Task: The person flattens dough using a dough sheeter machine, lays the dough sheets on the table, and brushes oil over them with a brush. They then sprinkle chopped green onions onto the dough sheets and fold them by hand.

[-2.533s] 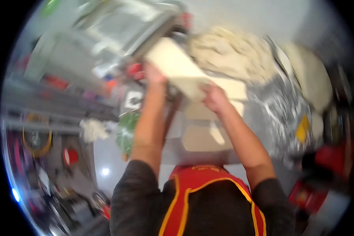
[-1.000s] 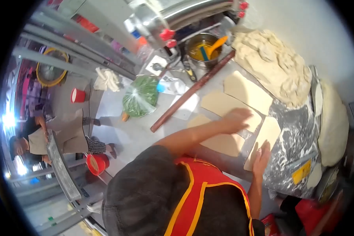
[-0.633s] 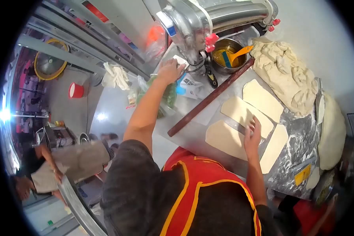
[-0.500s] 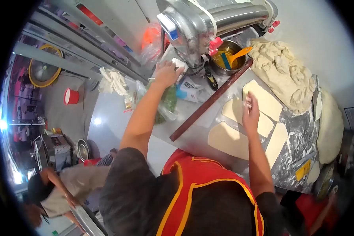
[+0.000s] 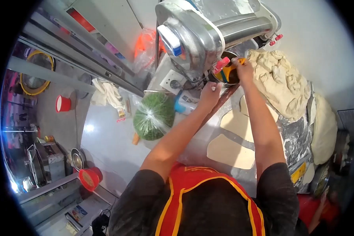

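Observation:
My right hand [image 5: 244, 70] is closed on the orange handle of a brush [image 5: 228, 73], which stands in a metal bowl [image 5: 233, 80]. Close by, my left hand [image 5: 211, 93] is closed at the near side of the bowl, by the end of a dark red rolling pin [image 5: 208, 118]; whether it grips the rim cannot be made out. Flat dough pieces [image 5: 230, 151] lie below my right forearm, which hides some of them. A large dough mass [image 5: 281, 84] rests right of my right hand.
A metal roller machine [image 5: 192, 37] stands behind the bowl. Left of my left forearm is a bag of greens [image 5: 154, 116], with a white cloth [image 5: 106, 92] farther left. Another dough mass [image 5: 324, 129] and a yellow-handled scraper [image 5: 299, 172] are at the right. Another person's arm [image 5: 316, 216] shows lower right.
My left hand has moved right from the white socket to the bowl. My right hand has gone from above the dough pieces up to the brush and taken hold of it. The person at left has left view.

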`<state>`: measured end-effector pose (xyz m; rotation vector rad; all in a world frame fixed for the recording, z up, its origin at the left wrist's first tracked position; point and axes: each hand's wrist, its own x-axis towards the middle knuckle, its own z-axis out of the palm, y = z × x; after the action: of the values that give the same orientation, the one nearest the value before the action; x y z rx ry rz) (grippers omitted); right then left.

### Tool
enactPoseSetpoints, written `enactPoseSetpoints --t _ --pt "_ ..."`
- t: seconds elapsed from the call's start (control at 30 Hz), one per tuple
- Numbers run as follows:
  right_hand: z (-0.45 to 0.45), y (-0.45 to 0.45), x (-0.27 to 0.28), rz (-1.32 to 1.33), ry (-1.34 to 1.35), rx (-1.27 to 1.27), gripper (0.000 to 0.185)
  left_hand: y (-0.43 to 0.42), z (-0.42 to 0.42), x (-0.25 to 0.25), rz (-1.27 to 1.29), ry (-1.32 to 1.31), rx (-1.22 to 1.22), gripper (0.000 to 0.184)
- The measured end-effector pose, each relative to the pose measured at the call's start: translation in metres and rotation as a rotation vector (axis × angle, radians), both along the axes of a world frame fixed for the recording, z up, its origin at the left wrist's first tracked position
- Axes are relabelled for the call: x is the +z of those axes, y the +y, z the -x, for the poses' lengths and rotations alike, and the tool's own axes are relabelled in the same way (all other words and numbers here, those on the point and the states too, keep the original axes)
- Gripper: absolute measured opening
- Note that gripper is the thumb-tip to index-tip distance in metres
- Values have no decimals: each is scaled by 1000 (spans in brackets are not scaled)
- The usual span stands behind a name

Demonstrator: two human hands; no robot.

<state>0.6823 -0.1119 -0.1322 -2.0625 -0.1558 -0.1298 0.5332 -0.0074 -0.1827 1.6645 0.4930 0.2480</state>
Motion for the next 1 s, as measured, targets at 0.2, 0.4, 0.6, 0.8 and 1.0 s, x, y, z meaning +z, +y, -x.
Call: enactPoseSetpoints --t 0.2,0.4,0.6,0.8,1.0 --pt "50 -9 40 511 -249 198 32 2 -60 -47 -102 84 97 32" --pt "62 -31 65 154 -201 81 28 2 -58 -53 44 95 228 33" --pt "78 -54 103 -30 -289 84 24 -5 -17 32 378 72 246 25" --pt "99 -64 125 -18 -286 122 23 -5 9 63 437 18 174 25" --pt "101 -67 112 380 -393 321 25 -6 38 87 363 38 96 24"
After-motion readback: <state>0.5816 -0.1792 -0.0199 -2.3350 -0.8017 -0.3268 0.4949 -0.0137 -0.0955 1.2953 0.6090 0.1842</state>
